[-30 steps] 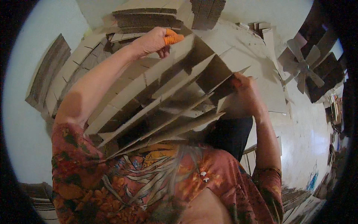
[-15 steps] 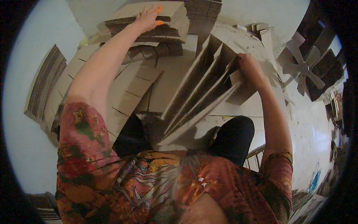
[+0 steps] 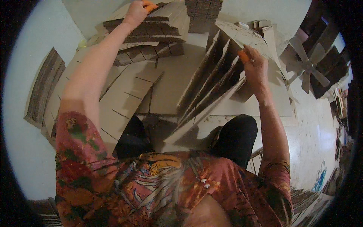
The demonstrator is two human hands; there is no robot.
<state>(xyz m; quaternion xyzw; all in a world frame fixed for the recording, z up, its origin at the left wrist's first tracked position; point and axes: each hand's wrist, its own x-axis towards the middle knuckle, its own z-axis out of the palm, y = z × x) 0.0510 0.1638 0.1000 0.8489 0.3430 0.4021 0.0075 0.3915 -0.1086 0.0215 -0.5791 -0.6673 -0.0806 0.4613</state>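
Observation:
My left hand (image 3: 137,13), with orange covers on its fingertips, is at the top of a stack of slotted cardboard sheets (image 3: 151,28). Its fingers are closed at the edge of the top sheet, which looks slightly raised; part of the hand is cut off by the picture's upper edge. On the right, my right hand (image 3: 255,63) pinches the upper right corner of a cardboard divider (image 3: 211,81). Several parallel panels of this divider stand on edge and fan out toward me. An orange cover also shows on a right finger.
Slotted cardboard sheets (image 3: 132,89) lie flat on the left of the work surface. Another cardboard stack (image 3: 45,85) leans by the left wall, and one (image 3: 204,15) stands at the back. A fan (image 3: 308,68) is at the right. My knees (image 3: 236,134) are below.
My left hand has moved farther up the stack, and its fingers have closed at the top sheet's edge. My right hand has shifted slightly; the divider's near ends have swung right.

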